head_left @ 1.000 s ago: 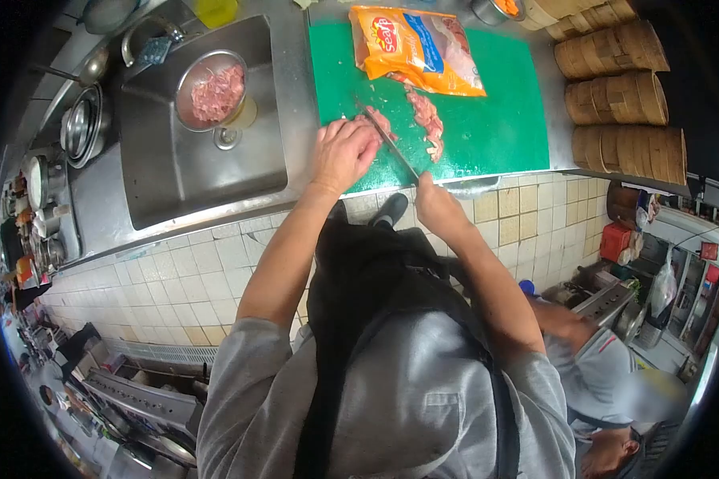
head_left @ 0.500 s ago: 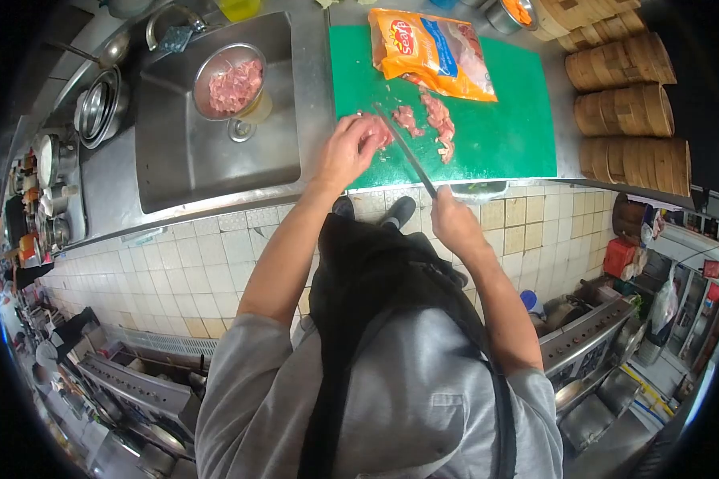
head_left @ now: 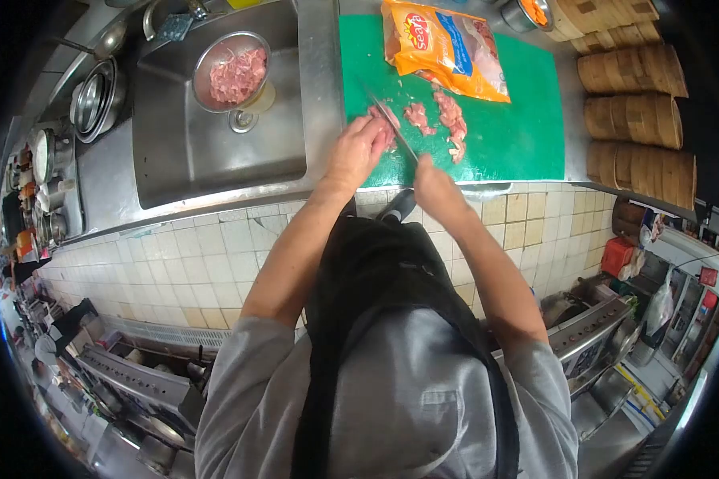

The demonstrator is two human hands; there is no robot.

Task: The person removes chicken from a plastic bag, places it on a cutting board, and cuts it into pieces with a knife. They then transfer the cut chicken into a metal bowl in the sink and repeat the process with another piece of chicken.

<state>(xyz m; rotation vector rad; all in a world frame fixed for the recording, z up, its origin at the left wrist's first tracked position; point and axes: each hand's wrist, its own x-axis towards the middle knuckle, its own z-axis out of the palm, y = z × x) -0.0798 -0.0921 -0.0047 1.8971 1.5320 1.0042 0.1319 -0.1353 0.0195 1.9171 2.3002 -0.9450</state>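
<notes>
My right hand (head_left: 439, 190) is closed round the handle of a knife (head_left: 402, 142), whose blade points up and left over the green cutting board (head_left: 527, 132). Beside the blade, my left hand (head_left: 356, 152) presses a piece of raw meat (head_left: 384, 121) with its fingers bent together. Cut meat (head_left: 450, 124) lies in a strip to the right, with a smaller heap (head_left: 419, 118) between it and the knife. Behind them rests an orange bag (head_left: 447, 49) of meat. A metal bowl (head_left: 232, 72) holding raw meat stands in the sink at the left.
Wooden steamer baskets (head_left: 643, 172) are stacked along the right side, near a metal container (head_left: 527, 14) of orange pieces. Nested metal bowls (head_left: 97, 100) sit left of the sink (head_left: 176, 172). Stoves (head_left: 132, 383) stand behind me, and a person bends at the far left.
My right hand and the knife have moved left and up, bringing the blade closer to my left hand. The view has shifted slightly.
</notes>
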